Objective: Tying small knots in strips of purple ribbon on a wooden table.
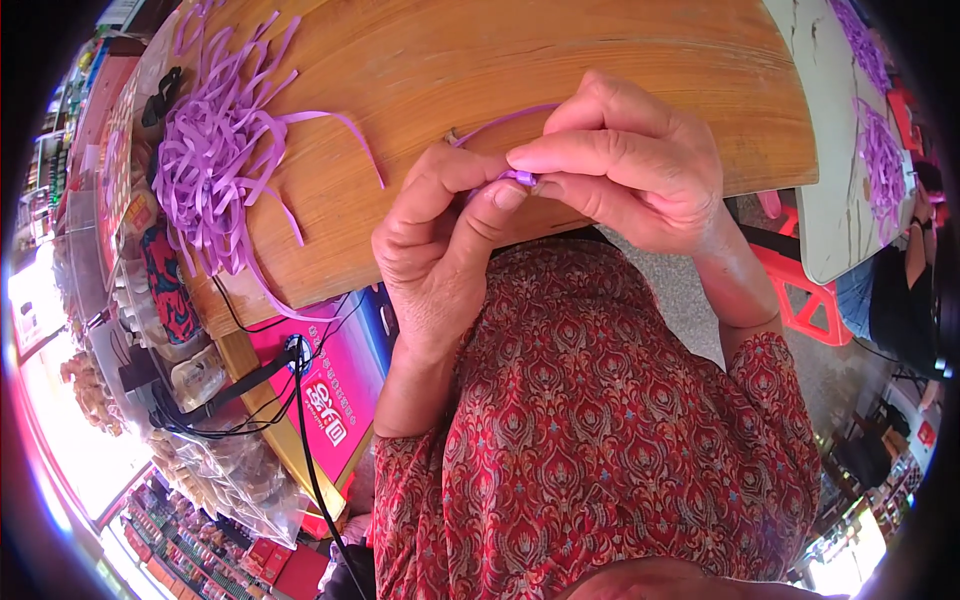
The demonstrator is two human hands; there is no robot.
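Observation:
A thin purple ribbon (520,178) is pinched between both my hands above the table's near edge. My left hand (440,230) grips it between thumb and forefinger, with the other fingers curled in. From the right, my right hand (635,165) pinches the same ribbon at a small fold or loop, thumb against fingers. A length of the ribbon arcs behind my fingers over the wood. Whether the fold is a knot is too small to tell. To the left lies a tangled heap of purple ribbons (215,165), with a few loose ends trailing across the table.
The wooden table (640,45) has a curved edge in front of me. Black cables (297,365) hang over a pink box (320,385) at the lower left. At right stand a pale table (815,130) with more purple ribbons (880,170), a red stool (800,290) and another person (905,270).

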